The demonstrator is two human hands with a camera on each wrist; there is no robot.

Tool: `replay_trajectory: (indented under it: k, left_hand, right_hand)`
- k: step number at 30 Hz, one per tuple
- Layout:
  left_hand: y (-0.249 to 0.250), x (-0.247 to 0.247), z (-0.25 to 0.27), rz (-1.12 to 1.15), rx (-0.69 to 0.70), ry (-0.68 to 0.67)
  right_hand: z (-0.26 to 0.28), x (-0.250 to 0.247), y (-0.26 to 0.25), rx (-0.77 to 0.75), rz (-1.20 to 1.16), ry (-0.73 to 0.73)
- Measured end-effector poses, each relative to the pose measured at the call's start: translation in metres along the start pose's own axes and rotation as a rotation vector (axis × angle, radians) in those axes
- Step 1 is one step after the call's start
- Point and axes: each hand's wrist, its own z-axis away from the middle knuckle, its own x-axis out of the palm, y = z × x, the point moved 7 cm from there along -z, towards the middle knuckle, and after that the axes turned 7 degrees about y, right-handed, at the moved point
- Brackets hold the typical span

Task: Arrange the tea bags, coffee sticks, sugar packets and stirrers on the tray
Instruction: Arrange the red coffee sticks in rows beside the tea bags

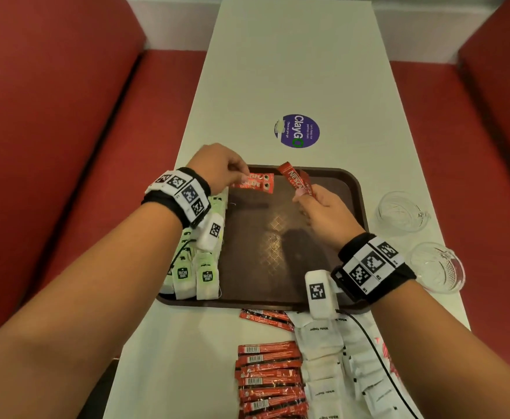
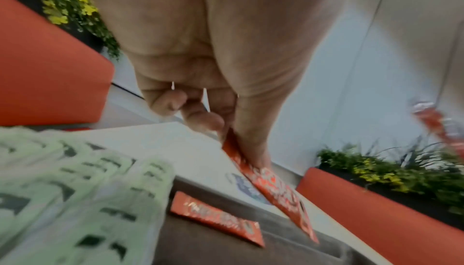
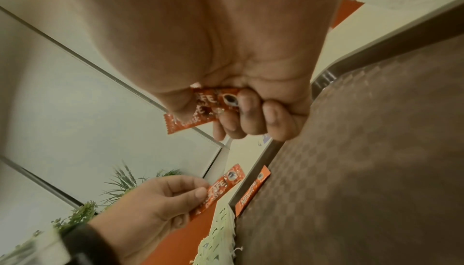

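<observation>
A brown tray point(image 1: 349, 189) lies on the white table. Green tea bags point(image 1: 207, 267) line its left side in overlapping rows. My left hand point(image 1: 242, 174) pinches one red coffee stick point(image 1: 261, 177) by its end, just above the tray's far left corner. A second coffee stick point(image 1: 255, 186) lies flat on the tray beside it. My right hand point(image 1: 303, 197) grips a small bunch of coffee sticks point(image 1: 293, 176) upright over the tray's far middle. The left wrist view shows the pinched stick point(image 2: 276, 190), the lying stick point(image 2: 218, 219) and the tea bags point(image 2: 75, 190).
Loose coffee sticks point(image 1: 269, 376) and white sugar packets point(image 1: 323, 358) lie on the table in front of the tray. Two glass cups point(image 1: 399, 213) point(image 1: 438, 267) stand right of it. A purple sticker point(image 1: 299, 130) marks the table beyond. Red benches flank the table.
</observation>
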Motion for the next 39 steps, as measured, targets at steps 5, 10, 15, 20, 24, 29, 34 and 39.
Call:
replay_trajectory:
  k: [5,10,15,20,24,29,34,39]
  left_hand:
    - [-0.015,0.028,-0.032,-0.117,-0.056,-0.023]
    - [-0.017,0.047,-0.046,-0.289,-0.041,-0.060]
    - [-0.016,0.053,-0.052,-0.448,-0.041,-0.070]
    - [-0.016,0.053,-0.054,-0.475,-0.083,-0.095]
    - [-0.016,0.050,-0.054,-0.478,-0.068,-0.088]
    - [-0.008,0.059,-0.047,-0.459,-0.022,-0.169]
    - [-0.001,0.059,-0.041,-0.430,0.006,-0.192]
    - [0.033,0.027,-0.018,-0.116,0.141,-0.050]
  right_hand:
    - [0.003,0.001,0.004,0.011,-0.042,-0.021]
    - [0.005,-0.001,0.007,0.000,-0.027,-0.020]
    - [0.005,0.002,0.013,0.019,-0.029,-0.030]
    - [0.004,0.005,0.013,-0.008,0.013,-0.028]
    - [0.005,0.006,0.013,-0.002,0.016,-0.043]
    - [0.005,0.004,0.012,0.033,-0.015,-0.034]
    - [0.006,0.004,0.010,0.055,0.023,-0.025]
    - [0.009,-0.002,0.001,-0.015,0.157,-0.027]
